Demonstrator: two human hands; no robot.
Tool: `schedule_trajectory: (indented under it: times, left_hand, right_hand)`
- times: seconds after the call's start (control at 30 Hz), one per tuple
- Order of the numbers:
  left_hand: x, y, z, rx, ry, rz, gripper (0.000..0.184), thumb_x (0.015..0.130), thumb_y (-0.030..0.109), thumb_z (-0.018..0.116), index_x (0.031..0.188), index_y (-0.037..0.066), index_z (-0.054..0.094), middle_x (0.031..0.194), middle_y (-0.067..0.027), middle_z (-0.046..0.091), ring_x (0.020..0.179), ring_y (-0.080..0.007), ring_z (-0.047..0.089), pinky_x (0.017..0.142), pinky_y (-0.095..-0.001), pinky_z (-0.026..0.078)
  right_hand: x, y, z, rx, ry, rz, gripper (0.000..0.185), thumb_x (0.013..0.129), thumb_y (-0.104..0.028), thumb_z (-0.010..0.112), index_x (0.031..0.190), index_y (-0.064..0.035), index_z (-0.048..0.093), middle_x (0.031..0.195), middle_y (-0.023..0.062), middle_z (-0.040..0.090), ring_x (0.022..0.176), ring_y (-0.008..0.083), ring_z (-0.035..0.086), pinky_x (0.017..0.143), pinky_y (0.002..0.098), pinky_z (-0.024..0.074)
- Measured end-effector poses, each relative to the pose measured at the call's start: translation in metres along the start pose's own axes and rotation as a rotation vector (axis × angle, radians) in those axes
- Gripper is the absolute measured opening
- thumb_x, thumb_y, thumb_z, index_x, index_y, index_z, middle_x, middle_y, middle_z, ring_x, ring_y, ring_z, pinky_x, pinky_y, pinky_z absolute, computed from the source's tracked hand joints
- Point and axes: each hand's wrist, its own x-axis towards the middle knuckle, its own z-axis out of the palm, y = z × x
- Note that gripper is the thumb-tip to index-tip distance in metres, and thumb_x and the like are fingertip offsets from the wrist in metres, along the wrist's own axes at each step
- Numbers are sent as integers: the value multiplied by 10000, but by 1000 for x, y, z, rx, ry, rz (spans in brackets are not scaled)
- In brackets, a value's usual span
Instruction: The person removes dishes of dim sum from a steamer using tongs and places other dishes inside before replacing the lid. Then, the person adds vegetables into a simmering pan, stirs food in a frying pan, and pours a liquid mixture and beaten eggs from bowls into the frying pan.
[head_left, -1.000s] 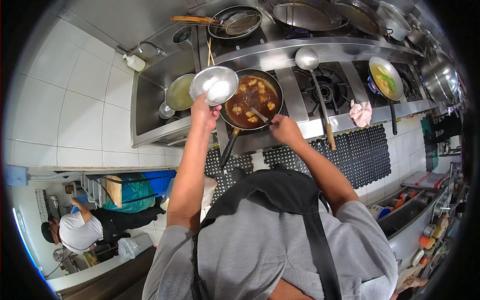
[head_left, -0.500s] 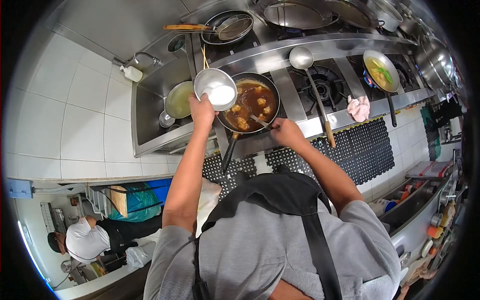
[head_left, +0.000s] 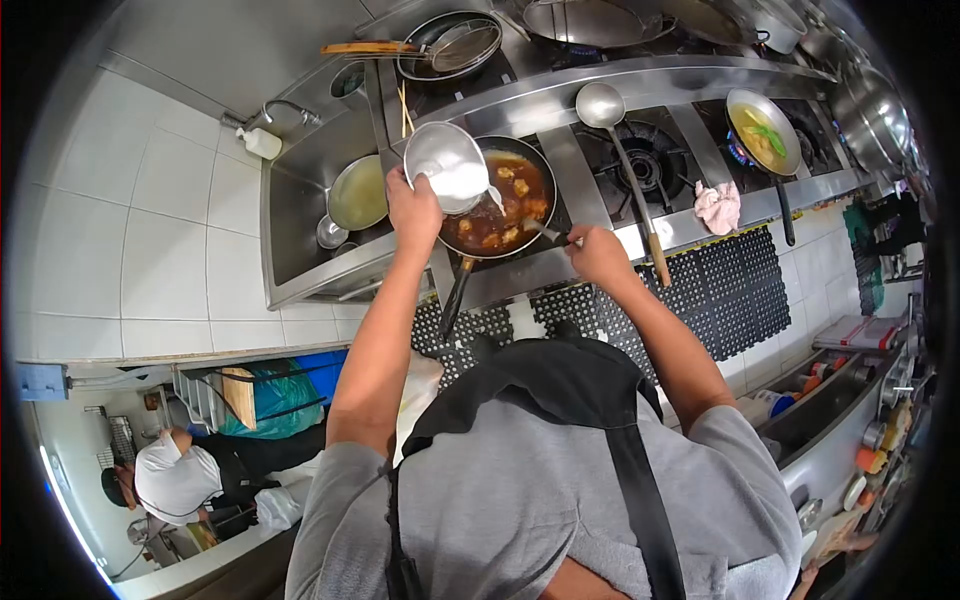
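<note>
My left hand [head_left: 415, 208] grips a metal bowl [head_left: 432, 150] of white liquid, tilted over the left part of a black frying pan [head_left: 548, 172]. A thin white stream leaves the bowl's right lip and falls into the pan. Brown sauce [head_left: 515, 208] with several golden pieces fills the pan. In my right hand [head_left: 600, 252] is the handle of a utensil [head_left: 541, 230], its flat end in the sauce near the pan's right edge. The pan's handle [head_left: 457, 297] points down toward me, with neither hand on it.
Right of the pan, a long ladle [head_left: 632, 170] lies across a burner. A pink cloth [head_left: 718, 207] rests on the stove edge near a smaller pan [head_left: 765, 125] over a flame. The sink [head_left: 290, 230] holds a pot [head_left: 358, 195]. Another person [head_left: 175, 475] is at lower left.
The bowl has moved slightly right and tipped further, and white liquid now runs from its lip. My right hand has shifted a little right with the utensil.
</note>
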Motion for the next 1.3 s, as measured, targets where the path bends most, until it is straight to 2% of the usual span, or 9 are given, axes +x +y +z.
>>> schedule_trajectory:
  times: [0.07, 0.17, 0.27, 0.47, 0.77, 1.0, 1.23, 1.27, 1.3]
  left_hand:
    - [-5, 4, -3, -208, -57, -170, 452, 996, 257, 522, 1349, -24, 486, 1225, -236, 626, 957, -344, 708, 689, -438, 572]
    - [-12, -12, -13, -527, -160, -533, 346, 1044, 264, 480, 1283, 14, 483, 1066, -159, 634, 710, -218, 651, 438, -277, 436]
    - [-24, -29, -19, -897, -140, -865, 327, 1055, 280, 472, 1267, 31, 475, 1001, -128, 610, 667, -192, 582, 467, -253, 394]
    - [-77, -64, -37, -923, -97, -878, 341, 1042, 277, 487, 1278, 31, 486, 1008, -131, 612, 663, -205, 561, 477, -273, 410]
    - [-157, -133, -56, -810, -73, -903, 377, 1004, 318, 523, 1243, 31, 573, 952, -131, 697, 686, -237, 634, 543, -332, 446]
    - [-180, -146, -62, -808, -340, -885, 475, 1009, 364, 474, 1315, 8, 546, 1069, -161, 717, 816, -279, 696, 608, -359, 501]
    - [-174, -162, -56, -648, -437, -862, 449, 984, 341, 523, 1304, 27, 555, 1109, -150, 701, 902, -272, 702, 692, -416, 569]
    - [-173, -160, -56, -638, -420, -858, 435, 988, 332, 518, 1292, 24, 565, 1100, -148, 703, 893, -269, 699, 679, -410, 565]
    - [-173, -155, -55, -626, -402, -854, 422, 992, 323, 514, 1281, 22, 575, 1092, -146, 704, 883, -266, 697, 666, -404, 561]
  right_hand:
    - [12, 9, 3, -10, 102, 40, 204, 834, -162, 735, 989, -31, 707, 938, 248, 724, 943, 442, 696, 835, 494, 551]
    - [23, 0, 34, 189, 156, -3, 207, 830, -157, 742, 985, -24, 704, 940, 248, 724, 939, 438, 699, 818, 491, 551]
    - [13, -4, 37, 129, 19, -63, 234, 831, -167, 747, 1003, -14, 705, 936, 245, 726, 924, 432, 702, 825, 488, 548]
    - [9, -1, -13, -63, -49, 78, 207, 846, -167, 734, 981, -14, 698, 976, 230, 736, 958, 419, 705, 850, 486, 545]
    - [24, 2, 28, 107, -106, -32, 224, 823, -154, 769, 987, -22, 696, 924, 236, 727, 905, 402, 717, 809, 455, 552]
    - [40, 10, 20, 86, 63, 38, 242, 841, -173, 767, 1007, -11, 699, 933, 239, 728, 907, 406, 720, 807, 443, 553]
    - [21, 0, 13, 76, -123, 12, 246, 843, -170, 753, 1019, -9, 693, 939, 234, 735, 936, 414, 713, 849, 444, 550]
    - [23, 17, 10, -5, -57, -37, 237, 849, -154, 772, 1002, -6, 668, 761, 174, 707, 716, 281, 713, 692, 415, 547]
    - [25, 18, 1, -25, -28, 29, 239, 850, -167, 777, 974, -8, 649, 753, 180, 702, 711, 292, 714, 687, 422, 546]
